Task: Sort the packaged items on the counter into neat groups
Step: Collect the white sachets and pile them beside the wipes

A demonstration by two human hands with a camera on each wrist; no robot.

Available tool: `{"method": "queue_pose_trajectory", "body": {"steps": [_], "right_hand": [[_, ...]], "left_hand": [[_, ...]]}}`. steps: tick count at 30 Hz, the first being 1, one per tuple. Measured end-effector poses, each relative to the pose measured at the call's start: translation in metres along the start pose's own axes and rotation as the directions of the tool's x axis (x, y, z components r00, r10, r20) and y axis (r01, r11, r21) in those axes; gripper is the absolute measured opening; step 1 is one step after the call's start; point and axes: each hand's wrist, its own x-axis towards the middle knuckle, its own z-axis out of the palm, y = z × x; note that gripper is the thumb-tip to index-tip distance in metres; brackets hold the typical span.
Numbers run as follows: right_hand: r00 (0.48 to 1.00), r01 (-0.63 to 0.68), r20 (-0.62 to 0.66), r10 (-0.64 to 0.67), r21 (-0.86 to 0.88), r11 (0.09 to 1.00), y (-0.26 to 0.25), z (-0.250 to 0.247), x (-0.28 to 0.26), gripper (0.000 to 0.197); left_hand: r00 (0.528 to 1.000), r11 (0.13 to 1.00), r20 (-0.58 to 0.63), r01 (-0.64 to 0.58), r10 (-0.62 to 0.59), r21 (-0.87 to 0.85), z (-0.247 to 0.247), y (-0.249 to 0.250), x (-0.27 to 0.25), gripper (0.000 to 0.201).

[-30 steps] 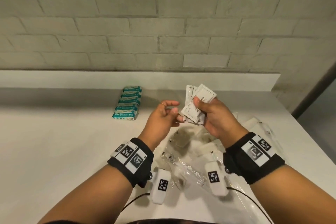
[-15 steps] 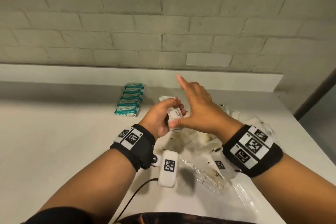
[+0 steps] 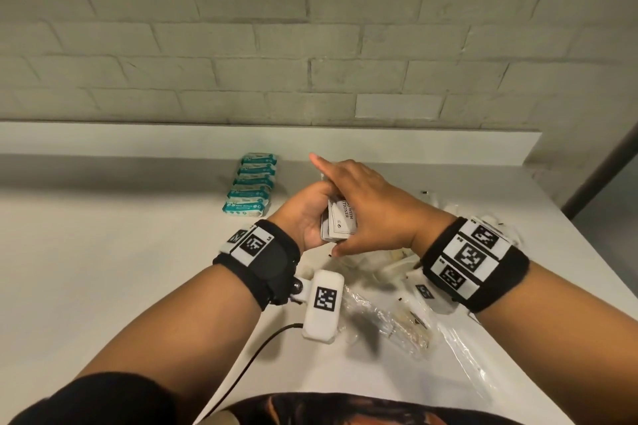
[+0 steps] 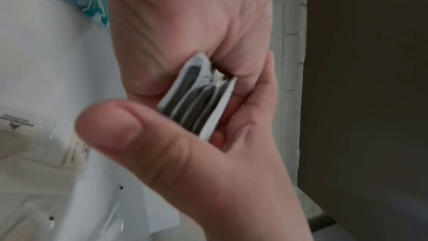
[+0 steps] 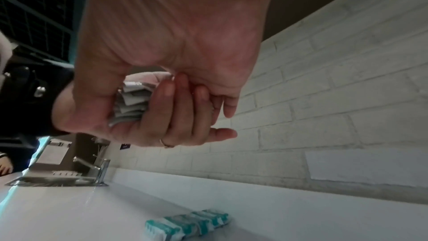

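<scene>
My left hand (image 3: 307,214) grips a stack of white sachets (image 3: 340,222) with dark print, held above the counter (image 3: 121,269). In the left wrist view the sachet stack (image 4: 197,98) stands edge-on between my left thumb (image 4: 115,125) and fingers. My right hand (image 3: 366,210) lies over the stack with its fingers straight and its thumb against the near edge. From the right wrist I see my left fingers (image 5: 176,116), one with a ring, curled round the sachets (image 5: 132,102). A neat row of teal-and-white packets (image 3: 252,186) lies by the back ledge.
Clear plastic bags and loose white packets (image 3: 397,317) are scattered under and right of my hands. The counter's right edge (image 3: 587,252) is close. A raised ledge (image 3: 241,140) and brick wall close the back. A sink with a tap (image 5: 102,169) is far left.
The sachets passed from my right hand, where they were fanned, into my left hand. My right hand now lies flat over them, and they are closed into a tight stack.
</scene>
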Motion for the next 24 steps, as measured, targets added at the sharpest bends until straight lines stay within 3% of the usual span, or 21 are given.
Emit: {"method": "queue_pose_trajectory", "body": {"steps": [3, 5, 6, 7, 9, 10, 11, 14, 17, 19, 21, 24], "right_hand": [[0.998, -0.037, -0.039, 0.038, 0.035, 0.999, 0.001, 0.01, 0.003, 0.124], [0.99, -0.138, 0.008, 0.142, 0.3, 0.944, 0.006, 0.014, 0.002, 0.131], [0.976, -0.216, 0.075, 0.206, 0.494, 0.843, 0.009, 0.016, 0.003, 0.134], [0.954, -0.293, 0.163, 0.25, 0.668, 0.684, 0.01, 0.017, 0.002, 0.134], [0.908, -0.406, 0.328, 0.262, 0.846, 0.346, 0.012, 0.025, 0.006, 0.125], [0.888, -0.445, 0.388, 0.249, 0.861, 0.247, 0.013, 0.031, 0.01, 0.118], [0.87, -0.478, 0.424, 0.25, 0.849, 0.223, 0.014, 0.039, 0.016, 0.112], [0.82, -0.568, 0.474, 0.321, 0.747, 0.346, 0.02, 0.057, 0.034, 0.094], [0.805, -0.593, 0.451, 0.386, 0.576, 0.563, 0.04, 0.063, 0.054, 0.054], [0.795, -0.59, 0.457, 0.399, 0.427, 0.686, 0.054, 0.064, 0.069, 0.047], [0.783, -0.572, 0.476, 0.401, 0.297, 0.765, 0.065, 0.064, 0.086, 0.047], [0.742, -0.569, 0.538, 0.4, 0.188, 0.801, 0.079, 0.067, 0.111, 0.048]], "left_hand": [[1.0, 0.999, -0.028, -0.015, 0.014, -0.041, 0.0, -0.003, 0.005, 0.026], [0.992, 0.993, -0.092, -0.095, 0.088, -0.077, -0.007, -0.005, 0.009, 0.019], [0.981, 0.979, -0.133, -0.16, 0.143, -0.127, -0.013, -0.005, 0.013, 0.02], [0.962, 0.958, -0.188, -0.231, 0.199, -0.168, -0.018, -0.006, 0.017, 0.026], [0.923, 0.93, -0.258, -0.332, 0.285, -0.159, -0.025, -0.008, 0.024, 0.029], [0.913, 0.928, -0.269, -0.35, 0.308, -0.128, -0.027, -0.01, 0.027, 0.027], [0.912, 0.93, -0.269, -0.349, 0.309, -0.115, -0.029, -0.013, 0.028, 0.025], [0.932, 0.943, -0.248, -0.302, 0.262, -0.139, -0.046, -0.017, 0.037, 0.02], [0.952, 0.96, -0.231, -0.237, 0.199, -0.15, -0.074, -0.005, 0.05, 0.006], [0.949, 0.979, -0.28, -0.18, 0.146, -0.097, -0.093, 0.009, 0.06, 0.013], [0.928, 0.988, -0.343, -0.157, 0.146, -0.003, -0.109, 0.025, 0.071, 0.014], [0.923, 0.945, -0.349, -0.041, 0.16, 0.324, -0.121, 0.04, 0.087, 0.007]]}}
